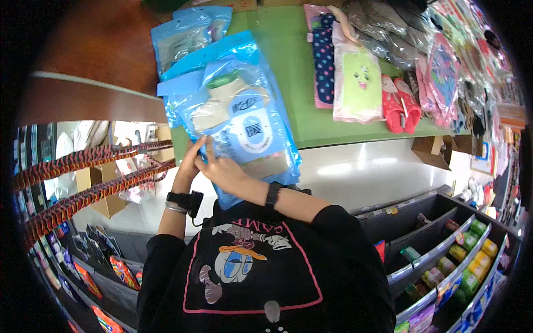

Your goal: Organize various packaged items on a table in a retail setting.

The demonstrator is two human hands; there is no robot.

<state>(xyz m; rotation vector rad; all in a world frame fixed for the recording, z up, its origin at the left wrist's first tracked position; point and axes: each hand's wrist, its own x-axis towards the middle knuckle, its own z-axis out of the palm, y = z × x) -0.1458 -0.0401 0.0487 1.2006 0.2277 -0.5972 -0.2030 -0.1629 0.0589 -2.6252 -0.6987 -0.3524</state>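
A blue plastic bag with a clear window, a round white label and something beige and soft inside lies over the green table's edge, close to my body. At its lower left edge my left hand has its fingers closed on the plastic. Right beside it, my right hand pinches the same edge, its fingertips nearly touching the left ones. More blue bags lie under this one. Another pair of blue bags lies farther back on the left.
On the green table are a green packaged item with a smiling face, red slippers and many wrapped goods to the right. Striped ropes cross at the left. Dark shelf bins hold small packs at the lower right.
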